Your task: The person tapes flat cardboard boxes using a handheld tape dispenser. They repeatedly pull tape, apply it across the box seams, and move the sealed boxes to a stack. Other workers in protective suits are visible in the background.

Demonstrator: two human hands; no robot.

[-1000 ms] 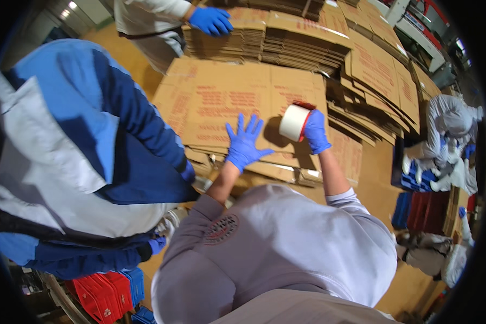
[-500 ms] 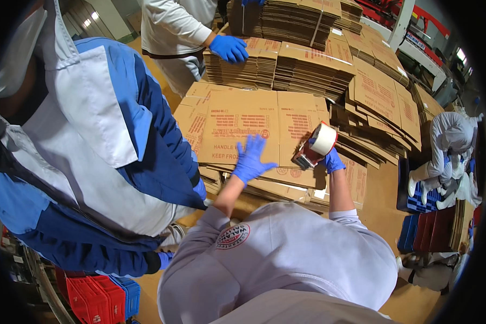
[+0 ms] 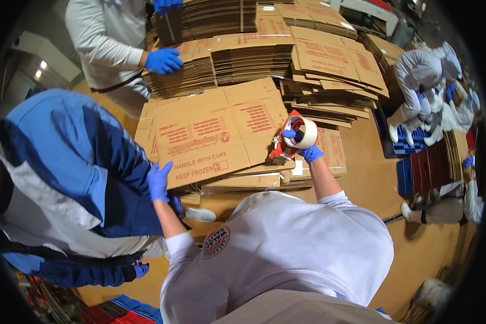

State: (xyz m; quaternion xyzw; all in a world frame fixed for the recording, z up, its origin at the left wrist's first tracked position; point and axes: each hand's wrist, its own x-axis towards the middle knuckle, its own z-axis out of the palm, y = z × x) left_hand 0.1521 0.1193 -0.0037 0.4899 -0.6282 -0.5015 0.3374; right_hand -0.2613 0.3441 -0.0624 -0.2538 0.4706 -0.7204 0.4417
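Observation:
A flattened cardboard box with red print lies tilted in front of me on top of other flat boxes. My left hand, in a blue glove, grips its near left corner, thumb along the edge; the fingers underneath are partly hidden. My right hand, also gloved in blue, is closed round a red tape dispenser at the box's right edge. The dispenser carries a wide roll of pale tape.
Tall stacks of flat boxes stand behind, with looser ones at the right. A co-worker in blue is close on my left; another rests a gloved hand on a stack. Blue crates and crouching people are at far right.
My left hand has gone from lying spread on the box to holding its near left corner. The box has turned and shifted left. My right hand keeps the tape dispenser; the whole view has swung.

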